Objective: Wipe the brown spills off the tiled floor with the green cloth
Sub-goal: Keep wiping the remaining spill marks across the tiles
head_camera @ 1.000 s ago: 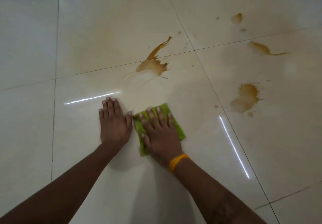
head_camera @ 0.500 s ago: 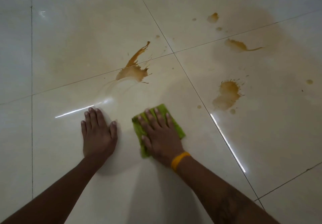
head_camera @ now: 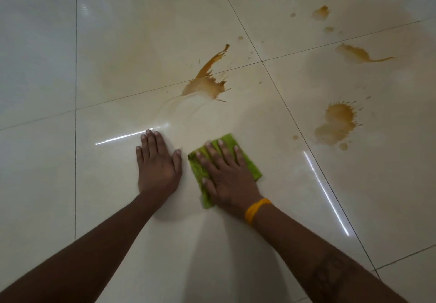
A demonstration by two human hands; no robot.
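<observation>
The green cloth (head_camera: 245,161) lies flat on the glossy cream tiled floor (head_camera: 118,196). My right hand (head_camera: 227,176) presses on it with straight, spread fingers and covers most of it. My left hand (head_camera: 157,167) rests flat on the bare tile just to the cloth's left, a small gap between them. A large brown spill (head_camera: 206,85) with a long streak sits beyond the hands across a grout line. Another brown splat (head_camera: 336,123) lies to the right. Farther off are a streaky spill (head_camera: 356,54) and a small blotch (head_camera: 320,13).
Faint wet smears (head_camera: 179,107) trail from the large spill toward my left hand. Small brown droplets (head_camera: 295,137) dot the tiles near the right splat. Dark grout lines cross the floor, and bright light streaks (head_camera: 325,192) reflect off it. A yellow band (head_camera: 256,209) circles my right wrist.
My left hand moved away to the left, then came back close to the cloth. My right hand stays pressed on the cloth. The camera view shifted sideways.
</observation>
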